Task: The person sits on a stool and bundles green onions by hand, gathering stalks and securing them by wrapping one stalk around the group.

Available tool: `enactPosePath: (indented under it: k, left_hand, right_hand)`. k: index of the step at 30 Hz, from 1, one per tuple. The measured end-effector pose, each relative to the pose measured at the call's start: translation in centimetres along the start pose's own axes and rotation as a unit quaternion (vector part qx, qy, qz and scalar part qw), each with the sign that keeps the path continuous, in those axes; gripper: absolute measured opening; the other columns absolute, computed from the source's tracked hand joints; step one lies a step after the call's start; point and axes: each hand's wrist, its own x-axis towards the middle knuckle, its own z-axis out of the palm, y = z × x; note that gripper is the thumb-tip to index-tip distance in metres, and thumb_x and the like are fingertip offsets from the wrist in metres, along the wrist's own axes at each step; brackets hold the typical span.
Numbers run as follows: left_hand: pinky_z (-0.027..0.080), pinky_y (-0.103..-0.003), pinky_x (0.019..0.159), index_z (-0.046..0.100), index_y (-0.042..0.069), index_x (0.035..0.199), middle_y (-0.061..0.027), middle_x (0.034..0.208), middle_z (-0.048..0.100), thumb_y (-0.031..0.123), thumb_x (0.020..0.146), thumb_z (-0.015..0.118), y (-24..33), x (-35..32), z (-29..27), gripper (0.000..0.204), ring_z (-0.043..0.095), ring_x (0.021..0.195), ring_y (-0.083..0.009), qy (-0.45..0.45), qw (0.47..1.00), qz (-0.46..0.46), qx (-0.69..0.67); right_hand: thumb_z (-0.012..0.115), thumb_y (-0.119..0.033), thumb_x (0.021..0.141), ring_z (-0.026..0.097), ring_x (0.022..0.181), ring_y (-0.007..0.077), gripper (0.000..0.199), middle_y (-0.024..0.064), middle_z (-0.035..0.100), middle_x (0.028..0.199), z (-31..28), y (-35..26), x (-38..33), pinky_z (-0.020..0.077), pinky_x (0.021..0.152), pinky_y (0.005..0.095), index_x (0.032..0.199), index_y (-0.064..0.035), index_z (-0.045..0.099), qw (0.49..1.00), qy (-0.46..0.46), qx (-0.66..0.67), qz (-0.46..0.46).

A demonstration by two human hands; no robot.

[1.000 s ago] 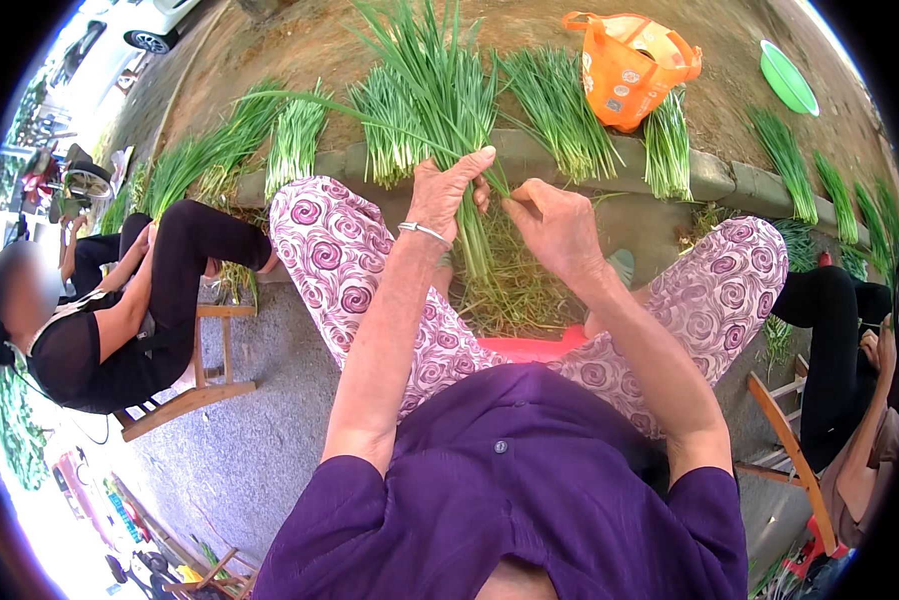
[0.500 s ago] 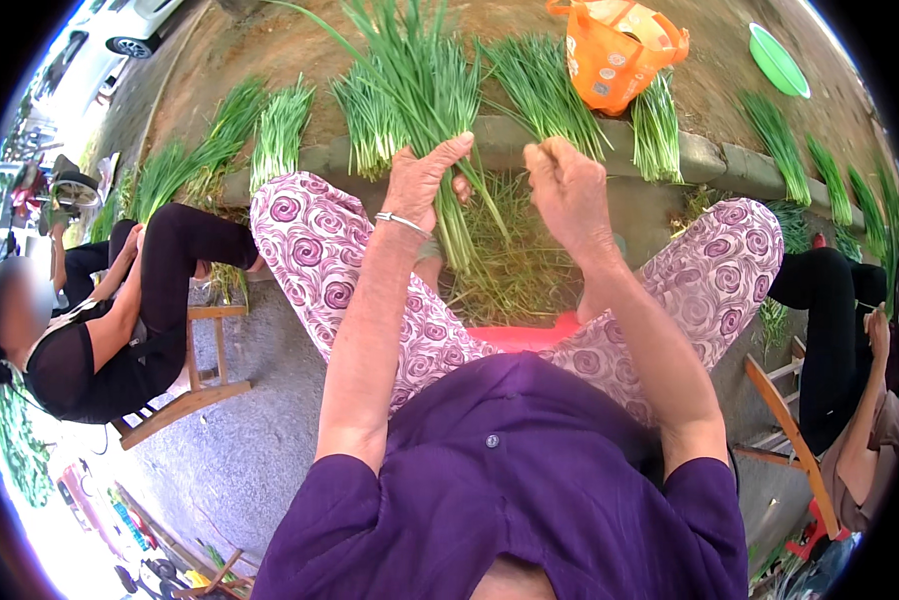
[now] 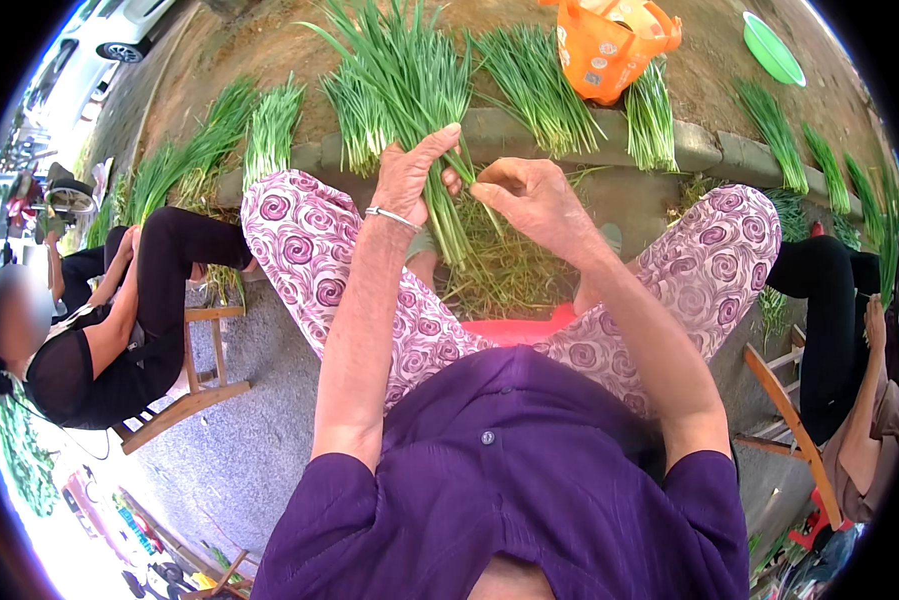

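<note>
Holds the left forearm [image 3: 354, 330] toward twelve o'clock, with the left hand [image 3: 406, 182] curled in a grip and its thumb [image 3: 432, 147] stretched toward two. Angles the right forearm [image 3: 659, 345] toward eleven o'clock, with the right hand [image 3: 541, 205] bent at the wrist [image 3: 595, 250] and pinched at the fingertips [image 3: 486, 194], pointing toward nine, just beside the left fingers [image 3: 452, 181].

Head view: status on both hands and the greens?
Left hand closed around leafy green bunch. Right hand at bunch's right edge, pinch unclear. Straw-like litter below, blocking neither hand.
</note>
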Motion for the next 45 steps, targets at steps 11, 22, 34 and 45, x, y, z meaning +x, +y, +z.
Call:
enactPosePath:
  k: [11,22,34,45]
  left_hand:
    - [0.045,-0.023,0.042,0.064,0.004,0.086,-0.0110,0.078,0.068,0.022,0.083,0.072,-0.9,0.6,0.1,0.020,0.058,0.051,-0.0123,-0.032,0.999,-0.027,0.011]
    - [0.055,-0.035,0.073,0.059,0.004,0.103,-0.0121,0.090,0.067,0.026,0.091,0.063,-0.7,1.0,-0.5,0.026,0.065,0.083,-0.0235,-0.082,0.993,-0.062,-0.064]
    - [0.056,-0.039,0.064,0.060,0.003,0.104,-0.0062,0.074,0.062,0.015,0.086,0.068,-0.8,1.6,-1.0,0.023,0.065,0.070,-0.0219,-0.056,0.987,0.006,-0.150]
    - [0.057,-0.041,0.069,0.054,0.004,0.115,-0.0097,0.086,0.062,0.022,0.091,0.063,-1.0,1.2,-0.5,0.032,0.064,0.075,-0.0219,-0.055,0.990,0.032,-0.127]
  right_hand:
    - [0.060,-0.013,0.087,0.051,0.050,0.0090,0.018,0.0050,0.057,0.061,0.5,1.0,0.0,0.0420,0.048,0.0283,0.079,0.0031,0.060,0.996,0.024,-0.075,-0.044]
    - [0.061,-0.014,0.086,0.046,0.047,0.0267,0.023,0.0189,0.050,0.059,0.5,0.7,0.0,0.0387,0.048,0.0381,0.073,0.0037,0.055,0.996,0.062,-0.049,-0.034]
    - [0.063,-0.013,0.082,0.056,0.054,0.0132,0.014,0.0077,0.063,0.065,-0.4,-0.9,-0.7,0.0454,0.051,0.0313,0.087,-0.0001,0.065,0.999,0.005,0.041,0.009]
    - [0.064,-0.014,0.076,0.062,0.066,0.0341,0.015,0.0176,0.063,0.072,1.3,0.7,-1.1,0.0485,0.061,0.0413,0.080,0.0000,0.060,0.986,0.030,-0.155,-0.047]
